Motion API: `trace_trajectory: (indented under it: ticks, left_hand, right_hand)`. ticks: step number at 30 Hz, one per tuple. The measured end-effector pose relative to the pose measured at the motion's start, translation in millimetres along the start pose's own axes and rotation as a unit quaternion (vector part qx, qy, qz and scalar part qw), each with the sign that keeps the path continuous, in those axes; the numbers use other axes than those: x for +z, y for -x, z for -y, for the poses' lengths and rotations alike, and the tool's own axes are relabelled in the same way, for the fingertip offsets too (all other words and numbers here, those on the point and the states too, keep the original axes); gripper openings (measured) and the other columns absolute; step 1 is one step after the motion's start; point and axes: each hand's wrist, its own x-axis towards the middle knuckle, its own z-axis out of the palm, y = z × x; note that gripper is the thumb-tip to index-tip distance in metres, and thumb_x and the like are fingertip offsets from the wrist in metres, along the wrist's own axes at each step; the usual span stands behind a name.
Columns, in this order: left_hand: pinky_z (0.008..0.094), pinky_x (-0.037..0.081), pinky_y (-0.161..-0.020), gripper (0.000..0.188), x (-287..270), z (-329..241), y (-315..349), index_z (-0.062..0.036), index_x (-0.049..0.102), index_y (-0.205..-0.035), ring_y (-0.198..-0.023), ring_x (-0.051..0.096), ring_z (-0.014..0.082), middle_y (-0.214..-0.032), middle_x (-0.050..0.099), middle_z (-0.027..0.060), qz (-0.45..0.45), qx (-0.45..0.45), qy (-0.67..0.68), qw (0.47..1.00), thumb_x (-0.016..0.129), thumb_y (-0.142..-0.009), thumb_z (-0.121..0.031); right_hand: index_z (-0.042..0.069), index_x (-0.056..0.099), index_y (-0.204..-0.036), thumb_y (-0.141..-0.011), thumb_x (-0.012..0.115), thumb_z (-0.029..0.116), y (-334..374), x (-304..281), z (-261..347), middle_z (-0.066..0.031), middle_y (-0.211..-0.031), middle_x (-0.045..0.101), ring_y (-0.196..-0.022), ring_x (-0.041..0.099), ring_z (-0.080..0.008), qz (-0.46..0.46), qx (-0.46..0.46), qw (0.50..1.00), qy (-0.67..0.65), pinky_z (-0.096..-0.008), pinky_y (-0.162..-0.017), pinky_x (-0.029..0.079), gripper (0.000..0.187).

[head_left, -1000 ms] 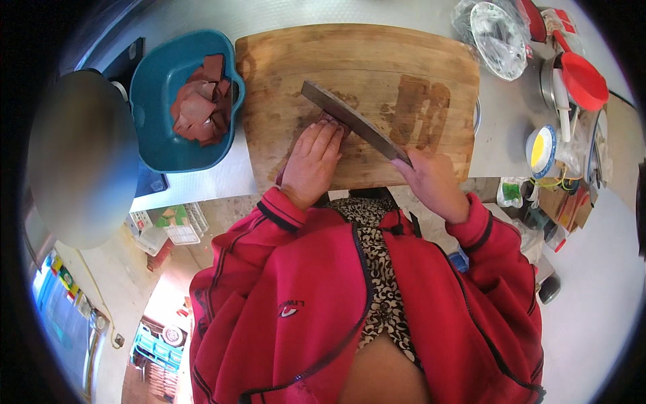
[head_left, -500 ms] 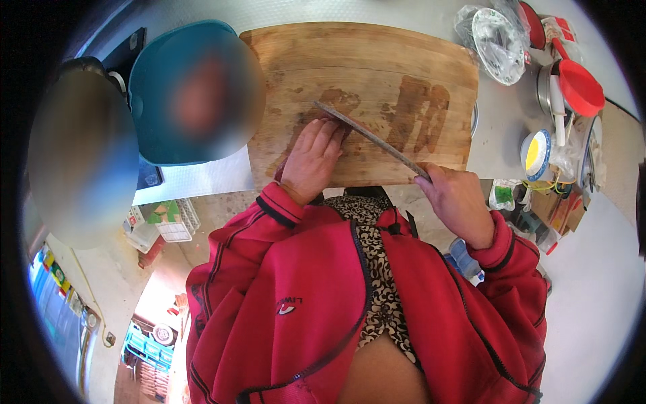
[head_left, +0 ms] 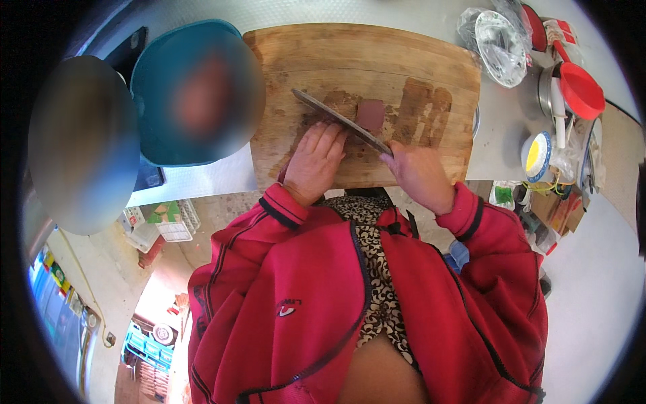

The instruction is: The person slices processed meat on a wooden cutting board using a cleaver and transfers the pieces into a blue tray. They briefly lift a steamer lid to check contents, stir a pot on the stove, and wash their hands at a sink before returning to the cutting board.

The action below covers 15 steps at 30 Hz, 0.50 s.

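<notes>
The person wears a loose crimson zip-up jacket (head_left: 269, 286), hanging open over a V-necked blouse (head_left: 381, 296) printed with black and cream scrolls. Black zipper tape (head_left: 369, 266) edges the jacket on both sides of the blouse. To the blouse's left, a small logo (head_left: 286, 310) combines dark lettering with a white curve, and the left sleeve (head_left: 232, 249) carries thin black piping. The left cuff (head_left: 282, 207) and right cuff (head_left: 464, 214), either side of the blouse, each have a dark band.

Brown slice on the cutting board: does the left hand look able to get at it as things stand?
Probably not directly: the knife, gripped by the right hand, crosses between the left hand and the slice.
</notes>
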Motion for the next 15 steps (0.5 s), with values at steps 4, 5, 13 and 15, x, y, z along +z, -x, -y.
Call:
trace_trajectory:
  ticks: [4, 5, 13, 15]
  left_hand:
    - [0.0447, 0.037, -0.112, 0.053, -1.2, -0.7, -1.2, -0.0003, 0.056, -0.128, -0.127, 0.047, 0.0336, -0.13, 0.053, 0.0139, -0.009, 0.01, -0.007, 1.0, 0.069, -0.079, -0.016]
    - [0.0447, 0.037, -0.112, 0.055, -1.7, -0.9, -2.3, -0.0004, 0.056, -0.128, -0.127, 0.047, 0.034, -0.13, 0.053, 0.0136, -0.014, 0.011, -0.009, 1.0, 0.072, -0.077, -0.015]
    - [0.0453, 0.037, -0.113, 0.049, 7.8, 2.2, 6.6, -0.0004, 0.057, -0.126, -0.129, 0.046, 0.0332, -0.131, 0.052, 0.013, -0.024, 0.017, -0.025, 0.999, 0.068, -0.082, -0.019]
    - [0.045, 0.038, -0.112, 0.049, 8.3, 2.3, 7.0, -0.0005, 0.057, -0.127, -0.13, 0.045, 0.0336, -0.131, 0.052, 0.013, -0.024, 0.016, -0.025, 0.999, 0.068, -0.083, -0.02]
  right_hand:
    - [0.003, 0.06, -0.089, -0.094, 0.061, 0.029, 3.3, 5.0, -3.7, -0.0188, -0.069, 0.063, -0.063, 0.063, -0.0392, -0.024, 0.017, 0.999, -0.028, -0.0497, -0.056, 0.048, 0.027]
    - [0.003, 0.06, -0.089, -0.094, 0.061, 0.029, 2.1, -0.3, -4.7, -0.0185, -0.069, 0.063, -0.063, 0.063, -0.0387, -0.017, 0.023, 0.999, -0.038, -0.0494, -0.056, 0.048, 0.027]
    - [0.004, 0.061, -0.092, -0.094, 0.062, 0.027, 31.5, -45.5, 11.7, -0.0161, -0.068, 0.063, -0.062, 0.063, -0.0373, -0.029, 0.015, 0.999, -0.012, -0.0466, -0.055, 0.046, 0.024]
    - [0.004, 0.06, -0.092, -0.095, 0.061, 0.026, 38.0, -52.1, 14.0, -0.0159, -0.067, 0.063, -0.062, 0.062, -0.0371, -0.022, 0.014, 1.0, -0.012, -0.0461, -0.055, 0.046, 0.023]
